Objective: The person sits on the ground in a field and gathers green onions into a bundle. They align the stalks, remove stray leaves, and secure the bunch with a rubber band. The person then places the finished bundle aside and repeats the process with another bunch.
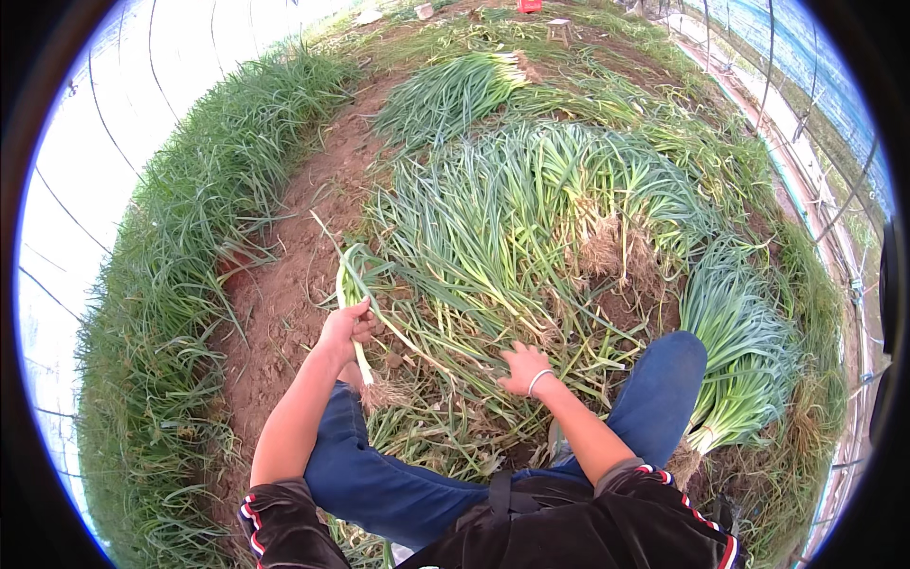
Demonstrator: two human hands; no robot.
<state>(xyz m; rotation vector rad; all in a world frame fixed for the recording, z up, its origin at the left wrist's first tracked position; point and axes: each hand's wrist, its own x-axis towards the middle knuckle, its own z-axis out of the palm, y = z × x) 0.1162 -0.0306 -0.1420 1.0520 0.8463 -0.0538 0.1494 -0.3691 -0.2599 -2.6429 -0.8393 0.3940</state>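
Note:
My left hand point(348, 328) is closed around a green onion plant point(364, 366), its leaves bent over above the fist and its white stem and roots hanging below. My right hand point(524, 366), with a light band at the wrist, is spread low over loose leaves, near the root ends of a broad layer of green onions point(455, 235). Nothing shows in its grasp. Brown roots point(601, 249) stick out of a clump at that layer's right side. A gathered bunch of green onions point(739, 355) lies beside my right knee.
Another pile of green onions point(455, 92) lies farther ahead. Bare reddish soil point(284, 284) and a standing row of green plants point(185, 235) run along the left. A small stool point(559, 30) and a red container point(529, 6) stand far off. Greenhouse film and ribs edge both sides.

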